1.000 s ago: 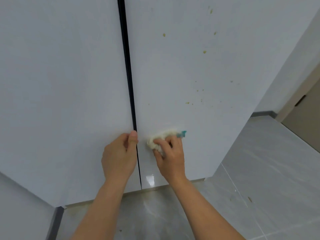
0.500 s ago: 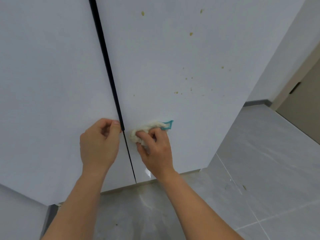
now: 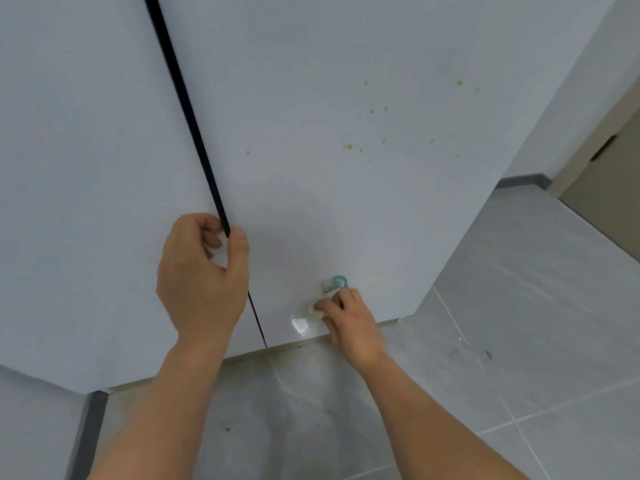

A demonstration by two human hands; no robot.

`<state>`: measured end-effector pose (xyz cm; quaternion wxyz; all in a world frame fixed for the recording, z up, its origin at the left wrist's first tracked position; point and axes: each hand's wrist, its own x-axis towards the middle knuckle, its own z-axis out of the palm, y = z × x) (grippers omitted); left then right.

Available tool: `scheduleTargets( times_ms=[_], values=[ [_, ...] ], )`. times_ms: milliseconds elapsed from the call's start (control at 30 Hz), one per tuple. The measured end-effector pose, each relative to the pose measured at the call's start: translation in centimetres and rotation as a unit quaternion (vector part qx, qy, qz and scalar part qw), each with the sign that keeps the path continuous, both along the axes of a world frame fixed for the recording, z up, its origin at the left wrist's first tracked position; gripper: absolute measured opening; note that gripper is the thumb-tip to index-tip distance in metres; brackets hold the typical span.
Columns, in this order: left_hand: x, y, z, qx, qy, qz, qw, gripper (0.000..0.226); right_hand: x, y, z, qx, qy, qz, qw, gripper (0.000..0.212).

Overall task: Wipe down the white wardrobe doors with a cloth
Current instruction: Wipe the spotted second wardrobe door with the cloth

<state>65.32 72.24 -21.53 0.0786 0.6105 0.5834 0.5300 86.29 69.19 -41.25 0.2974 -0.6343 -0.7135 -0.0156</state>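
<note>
Pressing a balled white cloth [image 3: 320,304] low on the right wardrobe door [image 3: 346,202], right hand [image 3: 349,323] grasping it, left hand [image 3: 201,275] curled fingers [image 3: 239,244] hooked on the door edge at the black gap [image 3: 194,133], yellow specks [image 3: 349,146] above

Upper right white wardrobe door [image 3: 346,81]: open surface, only small yellowish specks [image 3: 348,146].
Dark gap between doors [image 3: 194,133]: left hand [image 3: 202,275] curls at it.
Grey tiled floor [image 3: 519,341]: open, right of wardrobe.

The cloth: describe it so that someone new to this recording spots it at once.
Start at the right wardrobe door, the one with yellowish specks. Near its bottom edge, the right hand presses a small bunched cloth against it. It is off-white with a teal loop at its top.
</note>
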Motion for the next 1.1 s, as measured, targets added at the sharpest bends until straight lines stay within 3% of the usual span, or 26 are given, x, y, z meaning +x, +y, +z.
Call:
scheduleTargets(
  times_ms=[100,200,300,333,433,467,633,800,900,1000,1100],
  values=[
    [0.3,0.5,-1.0,0.026,0.011,0.005,1.000,0.018,0.2,0.2,3.3,0.075,0.157,-0.115,0.978,0.020],
    [1.2,0.7,-1.6,0.035,0.008,0.017,0.999,0.025,1.5,1.7,7.2,0.169,0.357,-0.293,0.871,0.021],
    [2.1,1.1,-1.8,0.031,-0.007,0.023,0.999,0.031,2.2,3.1,8.4,0.172,0.434,-0.352,0.811,0.020],
    [2.1,1.1,-1.8,0.027,-0.010,0.022,0.999,0.032,2.6,3.6,8.1,0.173,0.476,-0.376,0.775,0.019],
    [1.9,1.0,-1.9,0.024,-0.016,-0.002,1.000,0.032,5.6,4.8,6.5,0.175,0.675,-0.422,0.580,0.014],
    [1.7,1.0,-1.9,0.026,-0.012,-0.013,1.000,0.032,6.6,4.8,6.0,0.165,0.718,-0.415,0.535,0.016],
    [0.5,1.0,-1.8,0.018,0.010,-0.057,0.998,0.034,8.7,3.4,4.6,0.129,0.787,-0.371,0.476,0.019],
    [0.2,0.7,-1.5,0.003,0.005,-0.069,0.998,0.034,4.7,2.5,2.0,-0.009,0.745,-0.398,0.535,0.015],
    [0.2,0.8,-1.4,0.007,0.012,-0.070,0.997,0.034,1.7,2.9,2.1,-0.036,0.736,-0.406,0.541,0.012],
    [0.4,0.8,-1.5,0.011,0.009,-0.064,0.998,0.033,-1.2,3.2,4.4,-0.015,0.674,-0.414,0.612,0.024],
    [0.5,0.9,-1.5,0.016,0.002,-0.051,0.999,0.034,-4.4,2.7,7.2,-0.007,0.596,-0.388,0.703,0.014]
  ],
)
